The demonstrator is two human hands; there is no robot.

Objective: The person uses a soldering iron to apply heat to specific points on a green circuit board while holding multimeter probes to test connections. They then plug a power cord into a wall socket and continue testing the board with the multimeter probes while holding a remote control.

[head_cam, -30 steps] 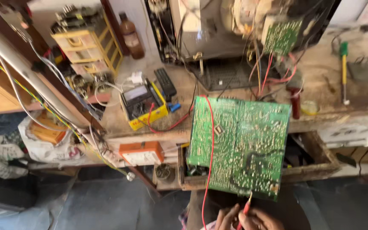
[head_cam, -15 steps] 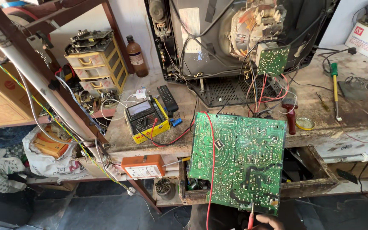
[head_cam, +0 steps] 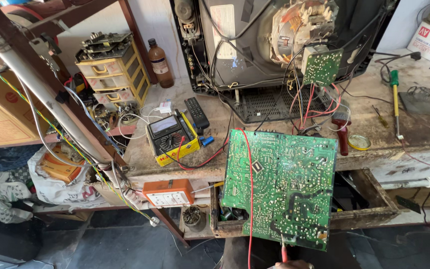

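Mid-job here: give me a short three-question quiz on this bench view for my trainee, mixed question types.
1. True or false: the large green circuit board lies flat on the grimy workbench top.
2. Multiple choice: what sits directly left of the black remote control? A) a yellow-cased multimeter B) a brown glass bottle C) a round yellow tin
3. Fill in: the red test probe meets the board at its ____ edge.

Key
1. False: it stands tilted over the open wooden drawer.
2. A: the yellow-cased multimeter.
3. Bottom, where only a sliver of one hand shows; which hand it is cannot be told.
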